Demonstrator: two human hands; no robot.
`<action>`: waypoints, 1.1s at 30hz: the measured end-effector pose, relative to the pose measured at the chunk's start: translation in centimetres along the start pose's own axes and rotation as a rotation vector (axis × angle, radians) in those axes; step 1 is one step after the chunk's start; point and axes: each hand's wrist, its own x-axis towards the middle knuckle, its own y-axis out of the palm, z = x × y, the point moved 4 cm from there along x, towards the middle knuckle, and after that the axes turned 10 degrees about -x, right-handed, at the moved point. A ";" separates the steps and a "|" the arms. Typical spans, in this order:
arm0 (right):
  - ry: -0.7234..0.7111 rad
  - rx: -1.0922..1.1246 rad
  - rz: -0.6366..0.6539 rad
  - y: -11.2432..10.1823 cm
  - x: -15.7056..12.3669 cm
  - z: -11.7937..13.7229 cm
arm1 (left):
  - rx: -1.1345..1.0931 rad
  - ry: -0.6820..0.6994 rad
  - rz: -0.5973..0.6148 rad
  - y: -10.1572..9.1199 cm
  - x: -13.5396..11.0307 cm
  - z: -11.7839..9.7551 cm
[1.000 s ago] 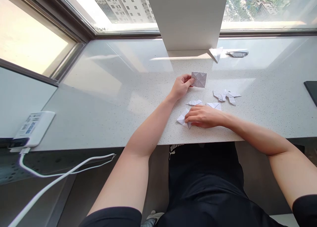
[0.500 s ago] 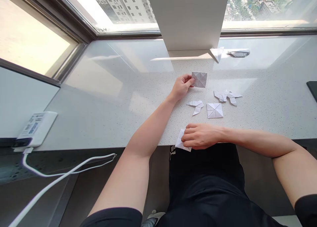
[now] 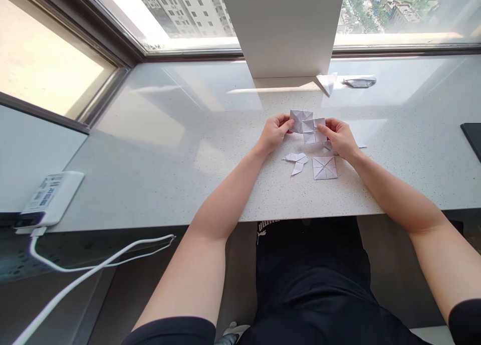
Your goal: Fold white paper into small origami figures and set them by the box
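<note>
My left hand (image 3: 273,133) pinches the left edge of a creased square of white folded paper (image 3: 298,119), held just above the speckled counter (image 3: 169,174). My right hand (image 3: 339,137) grips a second folded white paper piece (image 3: 314,130) and holds it against the lower right of the first, so the two overlap. Below the hands, a flat folded paper square (image 3: 325,167) and a small winged folded paper shape (image 3: 296,160) lie on the counter. Another folded paper piece (image 3: 359,145) is mostly hidden behind my right hand.
A white block (image 3: 285,31) stands at the back by the window, with a white paper shape (image 3: 326,82) and a grey folded piece (image 3: 359,82) beside it. A dark flat object (image 3: 472,137) is at the right edge. A white charger box (image 3: 48,198) and cable (image 3: 93,265) sit lower left.
My right hand has lifted a folded paper from the counter's front edge and brought it up against the piece in my left hand. The left hand has stayed in place.
</note>
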 end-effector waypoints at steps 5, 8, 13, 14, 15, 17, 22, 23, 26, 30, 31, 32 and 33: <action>0.001 0.017 0.012 0.2 -0.1 -0.2 | -0.001 -0.008 -0.004 0.0 0.0 0.0; -0.003 -0.021 -0.022 -0.1 -0.3 0.4 | 0.012 -0.009 -0.001 0.1 -0.1 -0.1; -0.128 -0.142 -0.188 -1.3 -0.7 1.7 | 0.026 0.000 0.005 0.1 -0.2 -0.2; -0.158 -0.163 -0.214 -1.4 -0.9 2.1 | 0.026 0.003 0.005 0.2 -0.2 -0.2; -0.187 -0.186 -0.232 -1.5 -1.0 2.4 | 0.023 0.004 0.005 0.2 -0.2 -0.2; -0.247 -0.237 -0.238 -1.5 -1.4 3.0 | 0.014 -0.003 0.001 0.4 -0.3 -0.2; -0.356 -0.314 -0.119 -1.2 -1.6 3.4 | -0.041 -0.068 -0.003 1.2 -0.6 -0.1; -0.358 -0.311 -0.096 -1.2 -1.5 3.3 | -0.058 -0.083 0.000 1.4 -0.7 -0.1; -0.324 -0.303 -0.077 -1.3 -1.1 2.9 | -0.114 -0.125 0.008 1.9 -0.9 -0.1; -0.288 -0.322 -0.090 -1.2 -0.8 2.6 | -0.172 -0.142 0.033 2.2 -0.9 -0.2; -0.289 -0.326 -0.086 -1.2 -0.7 2.6 | -0.178 -0.139 0.043 2.3 -1.0 -0.2; -0.292 -0.330 -0.082 -1.1 -0.7 2.6 | -0.182 -0.134 0.055 2.4 -1.0 -0.2; -0.297 -0.333 -0.079 -1.1 -0.7 2.6 | -0.185 -0.126 0.068 2.5 -1.1 -0.2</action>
